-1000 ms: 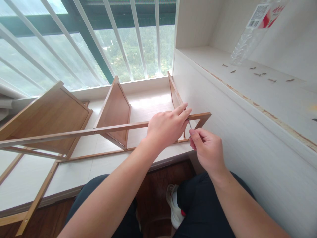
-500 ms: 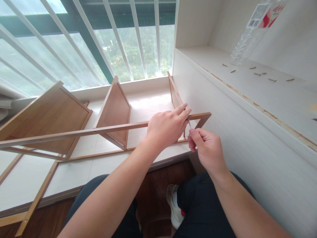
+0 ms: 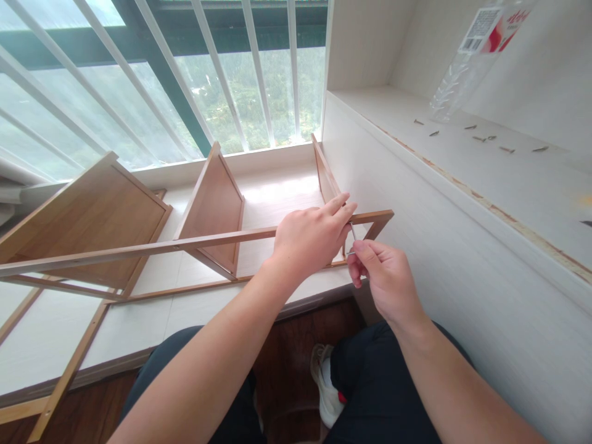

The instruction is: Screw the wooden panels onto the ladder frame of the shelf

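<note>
A wooden shelf frame lies on its side on the white ledge, with several brown panels standing across it. Over the right part of its upper rail lies my left hand, gripping the frame near the corner with its fingers stretched toward the end panel. Its thumb is hidden. My right hand is closed in a pinch on a thin metal hex key, just below the rail. One end of the key meets the rail beside my left fingertips; the bent arm sticks out left of my right fingers.
Several screws lie scattered on the white shelf at right, near a clear plastic bottle. A white wall stands close to my right hand. Barred windows are behind the ledge. Another wooden frame leans at lower left.
My right fingers have turned slightly around the hex key, and its bent arm shows more plainly now. My left hand and the frame have stayed in place.
</note>
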Demonstrator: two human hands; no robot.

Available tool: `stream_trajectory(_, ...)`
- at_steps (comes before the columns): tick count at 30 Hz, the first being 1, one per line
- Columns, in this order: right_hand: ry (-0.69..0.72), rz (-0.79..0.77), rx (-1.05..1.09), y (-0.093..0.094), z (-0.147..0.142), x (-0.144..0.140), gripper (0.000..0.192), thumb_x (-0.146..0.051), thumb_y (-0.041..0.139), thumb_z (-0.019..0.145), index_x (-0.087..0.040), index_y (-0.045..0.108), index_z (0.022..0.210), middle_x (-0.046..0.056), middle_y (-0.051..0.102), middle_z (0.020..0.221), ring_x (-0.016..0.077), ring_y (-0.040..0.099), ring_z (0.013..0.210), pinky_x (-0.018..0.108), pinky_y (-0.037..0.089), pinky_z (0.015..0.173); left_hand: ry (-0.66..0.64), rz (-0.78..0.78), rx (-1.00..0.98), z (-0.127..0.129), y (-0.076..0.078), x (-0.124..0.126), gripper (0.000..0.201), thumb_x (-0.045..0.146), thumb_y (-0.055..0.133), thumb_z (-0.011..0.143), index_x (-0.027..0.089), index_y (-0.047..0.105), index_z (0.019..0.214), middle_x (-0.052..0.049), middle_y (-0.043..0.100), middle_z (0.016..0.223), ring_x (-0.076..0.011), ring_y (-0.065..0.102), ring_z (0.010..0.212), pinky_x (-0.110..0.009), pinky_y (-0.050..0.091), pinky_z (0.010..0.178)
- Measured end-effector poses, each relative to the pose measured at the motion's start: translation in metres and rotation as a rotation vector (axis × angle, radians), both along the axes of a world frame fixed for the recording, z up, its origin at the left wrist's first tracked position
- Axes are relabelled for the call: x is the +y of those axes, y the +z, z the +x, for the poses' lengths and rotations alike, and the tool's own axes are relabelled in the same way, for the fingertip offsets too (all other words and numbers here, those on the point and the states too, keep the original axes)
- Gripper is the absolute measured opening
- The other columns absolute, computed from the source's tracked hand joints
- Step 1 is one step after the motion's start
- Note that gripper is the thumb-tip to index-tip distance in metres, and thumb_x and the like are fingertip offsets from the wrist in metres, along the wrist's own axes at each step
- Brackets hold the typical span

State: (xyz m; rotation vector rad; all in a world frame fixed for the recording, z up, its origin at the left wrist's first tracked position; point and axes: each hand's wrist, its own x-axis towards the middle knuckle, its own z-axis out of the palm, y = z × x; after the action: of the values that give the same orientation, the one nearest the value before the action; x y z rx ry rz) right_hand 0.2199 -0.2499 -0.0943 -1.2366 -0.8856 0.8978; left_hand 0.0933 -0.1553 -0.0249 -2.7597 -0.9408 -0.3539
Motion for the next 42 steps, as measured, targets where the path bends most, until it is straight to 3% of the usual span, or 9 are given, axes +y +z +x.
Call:
stream_trajectory(14, 0.053, -0.007, 0.220, 0.004, -0.002, -0.001, 0.038, -0.048, 0.071, 0.089, -0.017, 0.067, 0.069, -0.001, 0.057, 0.054, 0.0098, 0.048, 0.045, 0.022, 0.039, 0.041, -0.005, 0.004, -0.005, 0.000, 0.000, 0.000, 0.046, 0.035, 0.038, 0.103, 0.030, 0.052, 0.147, -0.006, 0.047, 0.158, -0.0222, 0.074, 0.091, -0.033, 0.054, 0.067)
stream_trajectory(31, 0.077, -0.011, 0.307, 0.008, -0.004, 0.000, 0.034, -0.045, 0.071, 0.088, -0.017, 0.066, 0.069, -0.001, 0.056, 0.053, 0.0103, 0.047, 0.046, 0.021, 0.038, 0.040, -0.007, 0.031, -0.007, 0.000, -0.002, 0.001, 0.045, 0.035, 0.038, 0.103, 0.030, 0.052, 0.145, -0.004, 0.048, 0.158, -0.0209, 0.074, 0.090, -0.031, 0.052, 0.065)
stream_trajectory(42, 0.228, -0.048, 0.532, 0.014, -0.002, -0.002, 0.022, -0.040, 0.071, 0.088, -0.018, 0.070, 0.086, -0.004, 0.053, 0.054, 0.0083, 0.043, 0.043, 0.020, 0.035, 0.039, -0.012, 0.012, -0.006, 0.000, -0.002, 0.001, 0.046, 0.034, 0.040, 0.102, 0.030, 0.052, 0.146, -0.005, 0.047, 0.158, -0.0212, 0.074, 0.091, -0.032, 0.053, 0.067)
